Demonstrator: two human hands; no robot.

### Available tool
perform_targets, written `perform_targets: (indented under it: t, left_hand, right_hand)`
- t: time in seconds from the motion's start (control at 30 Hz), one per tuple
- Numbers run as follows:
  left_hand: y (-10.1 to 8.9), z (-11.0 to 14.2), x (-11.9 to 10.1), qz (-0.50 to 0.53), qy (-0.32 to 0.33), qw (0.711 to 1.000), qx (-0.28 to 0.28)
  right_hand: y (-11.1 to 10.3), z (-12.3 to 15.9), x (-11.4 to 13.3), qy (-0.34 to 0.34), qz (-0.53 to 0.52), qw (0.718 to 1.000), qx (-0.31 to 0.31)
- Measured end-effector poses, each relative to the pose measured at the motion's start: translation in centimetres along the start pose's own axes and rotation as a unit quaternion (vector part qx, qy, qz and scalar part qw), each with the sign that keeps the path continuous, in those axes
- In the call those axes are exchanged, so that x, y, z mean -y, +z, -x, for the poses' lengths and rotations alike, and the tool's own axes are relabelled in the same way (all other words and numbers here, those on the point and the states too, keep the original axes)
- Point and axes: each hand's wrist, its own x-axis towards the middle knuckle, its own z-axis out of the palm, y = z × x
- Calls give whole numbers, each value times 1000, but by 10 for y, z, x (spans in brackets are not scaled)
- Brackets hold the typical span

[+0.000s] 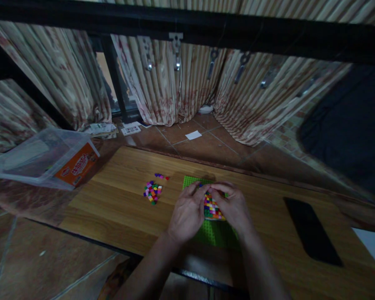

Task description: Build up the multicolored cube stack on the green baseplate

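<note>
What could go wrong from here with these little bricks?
The left hand and right hand are crowded over the patch of coloured bricks, so a finger might knock one loose. The loose bricks lie unfenced on the table; a stray sweep of the left hand could scatter them. The green studded plate sits near the table's near edge, so it might slip if pushed that way.

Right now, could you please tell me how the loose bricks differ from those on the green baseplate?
The loose bricks lie jumbled on the wooden tabletop, while the packed bricks sit in tight rows on the green baseplate. The loose bricks lie off to one side, whereas the packed bricks show between the left hand and right hand. Both are multicoloured.
</note>
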Motion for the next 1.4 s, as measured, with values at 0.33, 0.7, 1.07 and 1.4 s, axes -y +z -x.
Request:
perform_targets:
  t: [0.33, 0.7, 1.07, 1.4]
  left_hand:
    - [-4, -2, -9, -131, -17, 991, 21]
    - [-8, -5, 10, 3, -18, 996, -82]
    - [-43, -27, 73, -260, -157, 951, -53]
    - [-46, -31, 62, -154, -137, 975, -78]
  right_hand:
    - [-1, 3, 0, -41, 94, 995, 4]
    - [-1, 8, -1, 101, -46, 994, 20]
    - [-5, 16, -9, 104, -61, 993, 0]
    - [-8, 14, -7, 98, -63, 990, -77]
